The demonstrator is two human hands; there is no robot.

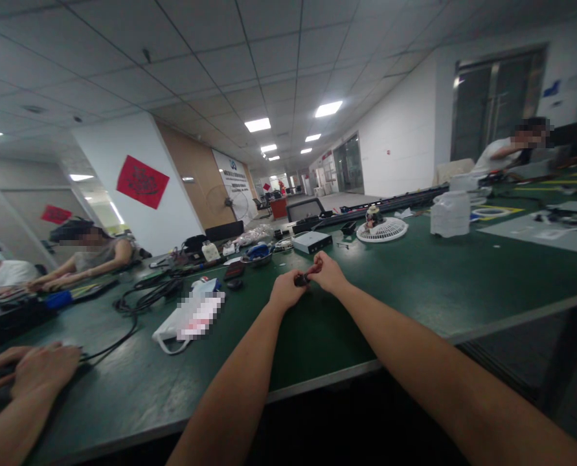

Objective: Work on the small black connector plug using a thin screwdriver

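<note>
A small black part [300, 280], too small to name, sits in the fingers of my left hand [285, 291], which are closed round it just above the green table [327, 336]. Close beside it, my right hand [329, 273] is pinched, its fingertips at the part's right end. Whatever those right fingers grip is too small to make out. Beyond my hands lies a silver box-shaped drive [311, 242]. To the right of that drive rests a white fan grille [383, 230] with a motor on it.
A white bag [191, 314], black cables [147, 294], a dark mouse [234, 284] and a blue object [258, 252] lie to the left. A co-worker's hands [45, 369] hold a cable at lower left. Translucent containers [449, 213] stand at right. Other people work farther off.
</note>
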